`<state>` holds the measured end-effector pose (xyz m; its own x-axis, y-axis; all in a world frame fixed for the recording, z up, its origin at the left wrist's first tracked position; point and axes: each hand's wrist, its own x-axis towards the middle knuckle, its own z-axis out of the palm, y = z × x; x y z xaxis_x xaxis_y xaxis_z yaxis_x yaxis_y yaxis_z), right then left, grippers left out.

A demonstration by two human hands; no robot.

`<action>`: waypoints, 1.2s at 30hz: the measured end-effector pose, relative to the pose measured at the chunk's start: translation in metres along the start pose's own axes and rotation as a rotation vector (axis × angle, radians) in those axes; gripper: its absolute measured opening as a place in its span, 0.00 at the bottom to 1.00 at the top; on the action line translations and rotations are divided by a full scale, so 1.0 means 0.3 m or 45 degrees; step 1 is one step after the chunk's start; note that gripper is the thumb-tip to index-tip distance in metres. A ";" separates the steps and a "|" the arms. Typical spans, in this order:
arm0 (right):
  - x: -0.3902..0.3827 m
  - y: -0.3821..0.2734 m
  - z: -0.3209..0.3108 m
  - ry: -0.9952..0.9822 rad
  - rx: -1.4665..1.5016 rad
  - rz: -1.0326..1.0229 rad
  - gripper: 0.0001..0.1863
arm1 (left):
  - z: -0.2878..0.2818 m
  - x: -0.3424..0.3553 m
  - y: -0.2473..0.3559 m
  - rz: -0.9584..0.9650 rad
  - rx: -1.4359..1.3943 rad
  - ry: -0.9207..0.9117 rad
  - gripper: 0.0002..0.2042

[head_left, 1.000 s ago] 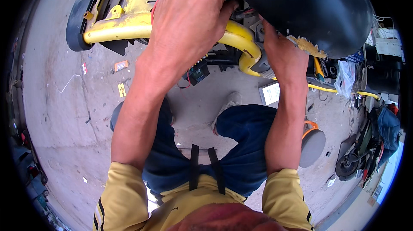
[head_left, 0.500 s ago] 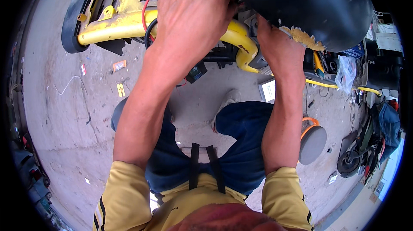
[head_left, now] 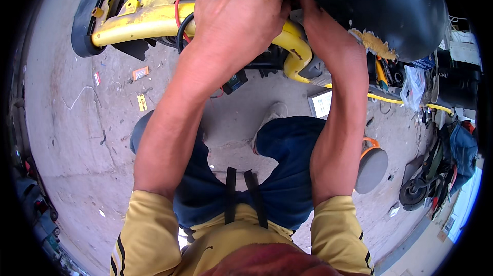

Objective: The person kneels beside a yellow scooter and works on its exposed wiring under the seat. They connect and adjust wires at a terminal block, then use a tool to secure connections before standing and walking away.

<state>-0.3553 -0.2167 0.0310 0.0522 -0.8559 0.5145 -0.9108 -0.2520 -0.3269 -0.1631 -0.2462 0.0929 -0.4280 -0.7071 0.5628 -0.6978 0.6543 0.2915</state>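
Note:
Both my hands are together at the top, over a yellow tubular frame [head_left: 146, 23], beside the torn edge of a black seat [head_left: 375, 4]. My left hand [head_left: 244, 6] is above the tube, back toward me, its fingers curled inward around something hidden. Close against it, my right hand [head_left: 321, 22] reaches in beneath the seat; its fingers are mostly out of sight behind the left hand and the seat. A red cable [head_left: 178, 6] and a black cable [head_left: 181, 32] loop down beside my left hand. Yellow foam [head_left: 377, 44] shows through the seat's tear.
Right of my legs stands a round grey-topped stool [head_left: 372, 170] with an orange frame. A white box [head_left: 321, 104] lies beneath the machine. A clear plastic bag [head_left: 413, 88] hangs by tools at right. Scraps, including an orange packet [head_left: 140, 73], litter the concrete floor [head_left: 77, 137].
My hands have shifted slightly right and up, and my right hand reaches further in toward the left one. The seat edge appears a little further right.

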 end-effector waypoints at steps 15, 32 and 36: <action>0.021 -0.038 -0.020 -0.003 0.102 0.157 0.19 | 0.010 0.002 -0.006 0.041 0.064 0.001 0.09; -0.007 0.009 -0.023 -0.085 0.074 0.134 0.09 | -0.056 -0.007 -0.029 -0.252 -0.364 -0.122 0.08; 0.004 -0.011 -0.023 -0.206 0.136 0.293 0.12 | -0.081 -0.004 -0.017 -0.206 -0.407 -0.096 0.09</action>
<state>-0.3550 -0.2137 0.0380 -0.0787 -0.9546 0.2872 -0.8584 -0.0816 -0.5064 -0.1450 -0.2422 0.1096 -0.3764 -0.8183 0.4345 -0.5504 0.5747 0.6056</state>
